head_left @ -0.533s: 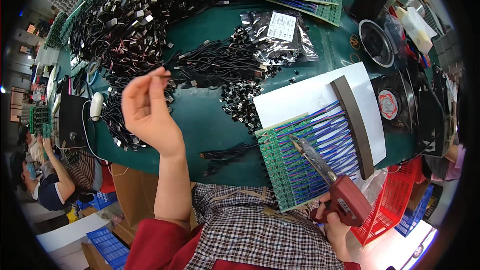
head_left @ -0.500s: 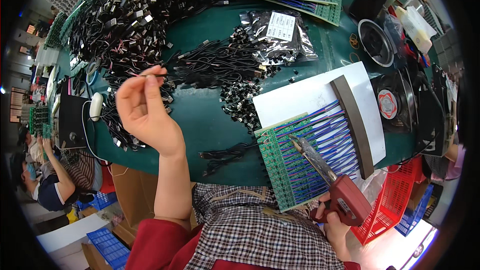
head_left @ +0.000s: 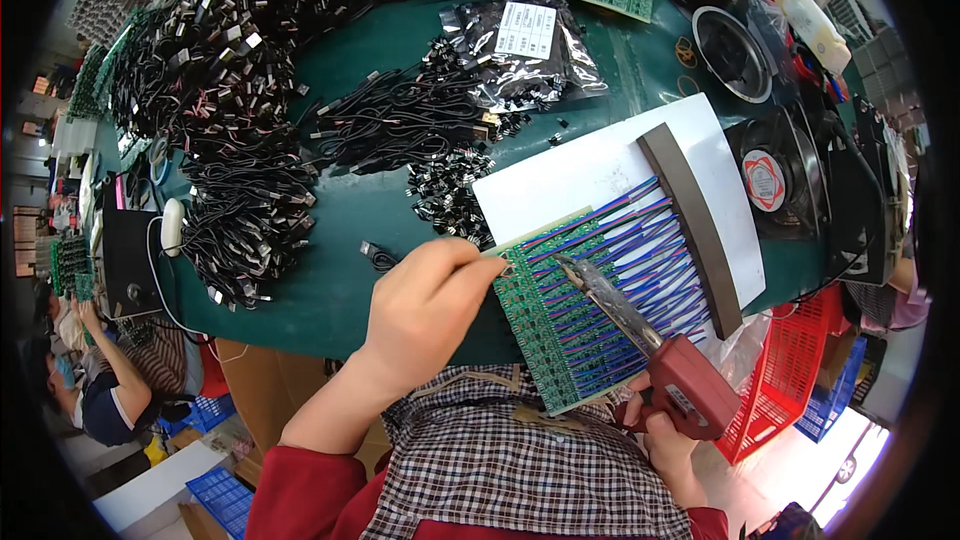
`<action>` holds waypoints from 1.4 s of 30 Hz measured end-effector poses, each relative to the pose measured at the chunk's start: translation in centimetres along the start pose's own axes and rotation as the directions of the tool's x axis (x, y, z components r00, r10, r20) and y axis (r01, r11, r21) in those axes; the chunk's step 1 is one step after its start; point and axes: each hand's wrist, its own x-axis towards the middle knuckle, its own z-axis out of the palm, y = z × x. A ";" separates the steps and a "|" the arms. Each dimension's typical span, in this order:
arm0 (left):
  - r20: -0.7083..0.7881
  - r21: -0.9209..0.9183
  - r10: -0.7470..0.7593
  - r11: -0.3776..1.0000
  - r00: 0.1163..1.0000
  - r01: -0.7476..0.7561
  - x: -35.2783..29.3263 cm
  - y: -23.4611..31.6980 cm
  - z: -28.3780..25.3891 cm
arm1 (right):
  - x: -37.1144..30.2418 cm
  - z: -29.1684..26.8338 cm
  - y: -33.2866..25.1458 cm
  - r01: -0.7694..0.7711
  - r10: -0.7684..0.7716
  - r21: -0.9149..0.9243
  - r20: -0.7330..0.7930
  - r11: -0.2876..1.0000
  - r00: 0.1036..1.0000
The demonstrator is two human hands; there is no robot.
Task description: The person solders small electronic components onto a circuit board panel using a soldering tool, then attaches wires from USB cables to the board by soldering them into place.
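Note:
My left hand (head_left: 425, 310) is closed in a pinch at the upper left corner of a green circuit board panel (head_left: 530, 340). A black cable (head_left: 378, 258) with a metal plug shows beyond its knuckles, and a thin wire end shows at the fingertips; the rest is hidden by the hand. My right hand (head_left: 665, 435) grips the red handle of a soldering gun (head_left: 690, 385), its tip just over the panel near the left fingertips. Rows of blue and dark wires (head_left: 640, 250) run from the panel under a dark curved bar (head_left: 695, 230) on a white board (head_left: 560, 175).
Black cables are heaped (head_left: 240, 60) at the left, with a smaller bundle (head_left: 400, 120) mid-table. Small black connectors (head_left: 450, 185) lie by the white board, below a labelled plastic bag (head_left: 545, 55). A metal bowl (head_left: 735, 55) and a fan (head_left: 780, 180) stand right. Another person sits far left.
My left hand has come down and right from the cable heap to the panel's corner. My right hand still holds the soldering gun over the panel. The whole view has shifted slightly.

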 end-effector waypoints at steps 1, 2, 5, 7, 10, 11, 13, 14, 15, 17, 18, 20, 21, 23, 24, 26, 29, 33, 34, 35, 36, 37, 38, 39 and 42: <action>0.003 -0.003 0.000 1.000 1.000 0.000 -0.2 -0.1 0.2 | 0.0 0.0 0.1 -0.003 0.003 0.011 0.012 1.000 1.000; 0.014 0.068 0.096 0.993 0.995 -0.097 -0.4 -0.3 0.4 | 0.0 0.2 -0.1 -0.005 0.005 0.012 0.008 1.000 1.000; 0.041 0.147 0.201 0.968 0.979 -0.205 -1.0 -0.4 0.7 | 0.2 0.9 -0.5 -0.055 0.050 -0.055 -0.084 0.997 0.995; 0.073 0.140 0.218 0.964 0.973 -0.227 -1.4 -0.5 0.8 | 0.2 0.7 -0.5 -0.041 0.040 -0.038 -0.018 0.998 0.999; 0.071 0.156 0.242 0.955 0.968 -0.250 -1.6 -0.6 0.9 | 0.0 0.4 -0.4 -0.104 0.105 -0.062 0.019 0.993 0.994; 0.072 0.155 0.240 0.956 0.968 -0.249 -1.5 -0.6 1.0 | 0.1 0.5 -0.4 -0.107 0.108 -0.062 0.019 0.992 0.994; 0.029 0.131 0.264 0.955 0.964 -0.266 -1.2 -0.4 1.1 | 0.2 0.6 -0.6 -0.139 0.140 -0.067 0.006 0.988 0.990; 0.030 0.130 0.262 0.956 0.965 -0.264 -1.2 -0.4 1.2 | 0.3 0.6 -0.7 -0.142 0.143 -0.067 0.006 0.988 0.990; 0.021 0.133 0.261 0.956 0.965 -0.262 -1.3 -0.4 1.3 | 0.4 0.5 -0.7 -0.146 0.149 -0.074 0.025 0.986 0.989; 0.012 0.134 0.261 0.956 0.965 -0.260 -1.4 -0.4 1.4 | 0.4 0.5 -0.7 -0.151 0.154 -0.081 0.041 0.985 0.987; 0.007 0.123 0.228 0.966 0.974 -0.227 -1.4 -0.4 1.4 | 0.3 0.4 -0.6 -0.144 0.146 -0.078 0.028 0.987 0.989; 0.004 0.112 0.193 0.975 0.981 -0.192 -1.5 -0.2 1.3 | 0.3 0.5 -0.5 -0.138 0.139 -0.075 0.017 0.988 0.990; 0.016 0.103 0.197 0.975 0.980 -0.198 -1.5 0.0 1.2 | 0.4 0.6 -0.6 -0.117 0.118 -0.069 0.007 0.991 0.993; 0.028 0.092 0.203 0.975 0.979 -0.205 -1.4 0.0 1.2 | 0.4 0.8 -0.7 -0.097 0.097 -0.065 -0.005 0.993 0.995; 0.025 0.104 0.219 0.970 0.975 -0.220 -1.4 0.0 1.2 | 0.4 0.8 -0.7 -0.129 0.129 0.014 -0.039 0.992 0.991; 0.023 0.115 0.235 0.965 0.972 -0.236 -1.4 -0.1 1.3 | 0.4 0.8 -0.8 -0.157 0.164 0.094 -0.071 0.983 0.984; 0.033 0.111 0.249 0.961 0.968 -0.252 -1.4 -0.2 1.5 | 0.6 0.7 -0.9 -0.187 0.191 0.067 -0.069 0.980 0.979; 0.027 0.119 0.222 0.967 0.975 -0.224 -1.5 -0.1 1.8 | 0.5 0.1 -0.9 -0.148 0.155 -0.094 0.067 0.985 0.986; 0.031 0.120 0.197 0.972 0.980 -0.200 -1.6 0.0 1.8 | 0.5 0.1 -0.9 -0.176 0.183 -0.103 0.060 0.979 0.981; 0.032 0.119 0.197 0.973 0.980 -0.200 -1.5 0.1 1.7 | 0.5 0.1 -1.0 -0.177 0.184 -0.102 0.059 0.979 0.981; 0.085 0.039 0.101 0.994 0.991 -0.104 -1.3 0.3 1.3 | 0.6 0.2 -1.1 -0.187 0.196 -0.118 0.065 0.975 0.979; 0.145 -0.035 0.007 0.999 0.989 -0.002 -1.2 0.4 1.1 | 0.7 0.2 -1.3 -0.197 0.208 -0.133 0.073 0.971 0.976; 0.146 -0.035 0.007 0.999 0.989 -0.002 -1.2 0.3 1.0 | 0.8 0.3 -1.3 -0.198 0.209 -0.132 0.072 0.971 0.975; 0.156 -0.104 -0.039 0.993 0.987 0.056 -1.0 0.2 1.0 | 0.9 0.4 -1.4 -0.206 0.218 -0.148 0.067 0.967 0.974; 0.170 -0.186 -0.102 0.973 0.980 0.134 -1.0 0.0 0.8 | 0.9 0.7 -1.3 -0.206 0.217 -0.166 0.054 0.964 0.975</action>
